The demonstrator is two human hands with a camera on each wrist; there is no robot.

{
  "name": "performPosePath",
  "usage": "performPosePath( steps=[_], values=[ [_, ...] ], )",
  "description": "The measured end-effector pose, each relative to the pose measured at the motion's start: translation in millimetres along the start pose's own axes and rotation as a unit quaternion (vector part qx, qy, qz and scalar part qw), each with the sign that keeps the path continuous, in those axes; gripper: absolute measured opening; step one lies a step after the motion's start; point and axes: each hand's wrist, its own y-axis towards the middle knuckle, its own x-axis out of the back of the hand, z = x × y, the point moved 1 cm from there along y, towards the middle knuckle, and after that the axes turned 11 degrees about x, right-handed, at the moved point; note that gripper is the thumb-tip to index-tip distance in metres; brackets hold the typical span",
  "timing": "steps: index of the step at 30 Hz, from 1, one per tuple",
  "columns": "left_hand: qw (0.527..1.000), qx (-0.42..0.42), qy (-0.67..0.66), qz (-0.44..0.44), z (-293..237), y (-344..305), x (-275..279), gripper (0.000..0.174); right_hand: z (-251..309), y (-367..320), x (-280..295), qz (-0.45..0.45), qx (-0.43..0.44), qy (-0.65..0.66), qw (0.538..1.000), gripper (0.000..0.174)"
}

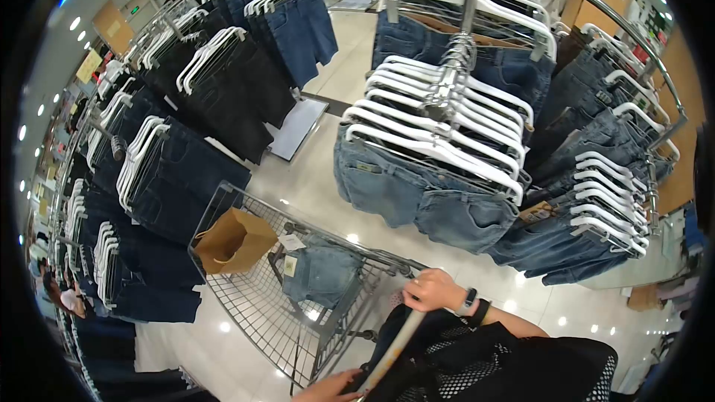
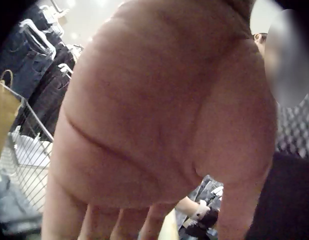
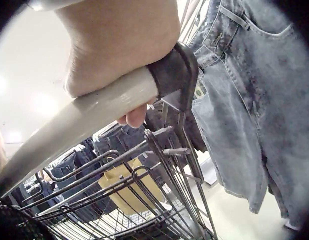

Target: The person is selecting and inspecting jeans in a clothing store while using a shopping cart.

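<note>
A wire shopping cart (image 1: 253, 320) with a pale handle (image 1: 395, 350) stands in front of the person. The right hand (image 1: 432, 290) grips the handle near its far end; fingertips (image 3: 134, 118) show below the bar in the right wrist view. At the bottom of the head view, the left hand (image 1: 328, 388) lies by the handle's near end. Its palm (image 2: 154, 110) fills the left wrist view, fingers extended and thumb apart; contact with the bar cannot be told. The cart holds a brown paper bag (image 1: 234, 242) and folded blue denim (image 1: 324, 272) with tags.
Racks of dark jeans (image 1: 175, 179) on white hangers line the left. Denim shorts (image 1: 424, 193) hang just beyond the cart, with more jeans (image 1: 588, 134) at the right. Pale tiled floor (image 1: 313, 171) runs between the racks. A person (image 1: 71, 299) is at the far left.
</note>
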Motion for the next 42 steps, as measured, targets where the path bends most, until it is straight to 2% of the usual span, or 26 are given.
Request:
performPosePath(
  steps=[1, 3, 4, 5, 7, 9, 11, 12, 13, 15, 17, 18, 21, 22, 23, 25, 27, 29, 31, 32, 33, 35, 36, 39, 40, 42],
  values=[
    [0.998, -0.043, 0.007, -0.039, 45, 7, -37, 0.043, -5, 6, -2, -0.003, -0.004, -0.005, 1.000, 0.012],
    [0.984, 0.175, 0.018, -0.012, -8, 9, -24, 0.047, -14, 19, 1, -0.064, -0.007, 0.036, 0.997, 0.004],
    [0.986, 0.151, 0.026, -0.070, -22, 9, -30, 0.046, -18, 28, 16, -0.112, -0.013, 0.029, 0.993, 0.007],
    [0.986, 0.149, 0.031, -0.069, -39, 9, -34, 0.046, -21, 38, 39, -0.162, -0.019, 0.024, 0.986, 0.012],
    [0.960, 0.158, 0.052, -0.225, -69, 9, -34, 0.045, -28, 44, 90, -0.306, -0.071, -0.053, 0.948, 0.022],
    [0.957, 0.178, 0.065, -0.218, -60, 19, -36, 0.043, -41, 32, 140, -0.367, -0.162, -0.126, 0.907, 0.025],
    [0.933, 0.217, 0.144, -0.250, -34, 25, -49, 0.042, -54, 18, 175, -0.362, -0.239, -0.190, 0.881, 0.027],
    [0.921, 0.230, 0.167, -0.266, -24, 30, -52, 0.037, -62, 8, 180, -0.312, -0.236, -0.182, 0.902, 0.028],
    [0.908, 0.245, 0.206, -0.270, -13, 31, -56, 0.042, -70, -1, 180, -0.261, -0.232, -0.173, 0.921, 0.030],
    [0.874, 0.255, 0.276, -0.309, 15, 34, -68, 0.046, -74, -15, 175, -0.223, -0.240, -0.100, 0.940, 0.030],
    [0.866, 0.272, 0.286, -0.307, 29, 35, -72, 0.047, -66, -19, 171, -0.184, -0.299, -0.022, 0.936, 0.031],
    [0.861, 0.284, 0.301, -0.296, 35, 35, -74, 0.048, -61, -17, 172, -0.189, -0.291, -0.013, 0.938, 0.033],
    [0.849, 0.278, 0.318, -0.319, 25, 29, -79, 0.045, -63, -16, 158, -0.243, -0.224, -0.099, 0.939, 0.033],
    [0.844, 0.452, 0.211, -0.196, 17, 33, -71, 0.056, -61, -14, 159, -0.243, -0.216, -0.095, 0.941, 0.033],
    [0.842, 0.456, 0.206, -0.203, 15, 27, -76, 0.056, -59, -12, 160, -0.242, -0.232, -0.098, 0.937, 0.033],
    [0.858, 0.272, 0.297, -0.319, 4, 15, -84, 0.042, -59, -8, 160, -0.243, -0.239, -0.098, 0.935, 0.032],
    [0.860, 0.272, 0.279, -0.331, -14, 9, -86, 0.038, -65, -5, 157, -0.232, -0.244, -0.102, 0.936, 0.032],
    [0.862, 0.269, 0.260, -0.342, -21, 11, -88, 0.034, -67, 6, 156, -0.264, -0.200, -0.118, 0.936, 0.036],
    [0.884, 0.245, 0.221, -0.333, -18, 10, -94, 0.028, -59, 13, 162, -0.222, -0.214, -0.130, 0.942, 0.040],
    [0.895, 0.192, 0.200, -0.349, -15, 11, -93, 0.022, -57, 15, 162, -0.212, -0.204, -0.141, 0.945, 0.042],
    [0.895, 0.194, 0.199, -0.348, -12, 11, -94, 0.022, -56, 19, 159, -0.216, -0.170, -0.175, 0.946, 0.040],
    [0.920, 0.172, 0.076, -0.344, -15, 15, -98, 0.016, -51, 26, 156, -0.196, -0.188, -0.170, 0.947, 0.036],
    [0.920, 0.175, 0.071, -0.343, -20, 16, -98, 0.016, -57, 26, 151, -0.205, -0.198, -0.150, 0.947, 0.031],
    [0.942, 0.136, -0.006, -0.306, -33, 22, -95, 0.052, -64, 25, 155, -0.243, -0.233, -0.078, 0.938, 0.025],
    [0.942, 0.136, -0.010, -0.307, -31, 27, -101, 0.052, -63, 23, 160, -0.235, -0.281, -0.003, 0.931, 0.026],
    [0.940, 0.246, -0.108, -0.209, -20, 40, -111, 0.059, -49, 26, 173, -0.248, -0.290, 0.058, 0.923, 0.026]
  ],
)
